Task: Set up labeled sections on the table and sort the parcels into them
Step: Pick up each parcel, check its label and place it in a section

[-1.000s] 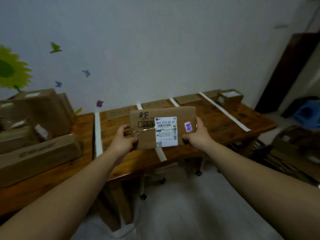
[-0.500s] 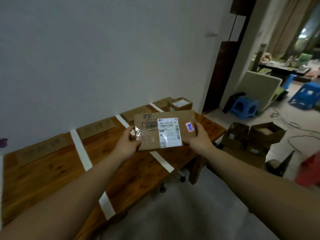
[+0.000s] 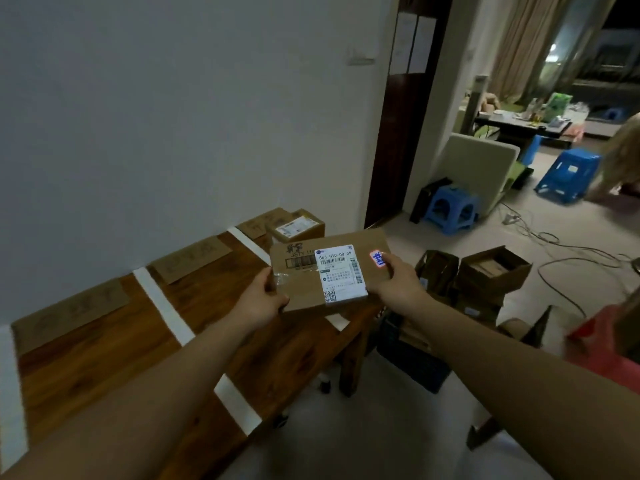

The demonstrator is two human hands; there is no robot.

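Parcel (image 3: 301,289) is held above the table's (image 3: 104,344) right end, side edges pinched in the grip of left hand (image 3: 265,299) and right hand (image 3: 394,289); sticker (image 3: 377,259) should be matched to a section label (image 3: 192,258) before lowering flat.

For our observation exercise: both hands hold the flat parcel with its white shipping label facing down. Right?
No. The head view shows the white shipping label facing up, toward the camera. The left hand and right hand do hold the flat parcel.
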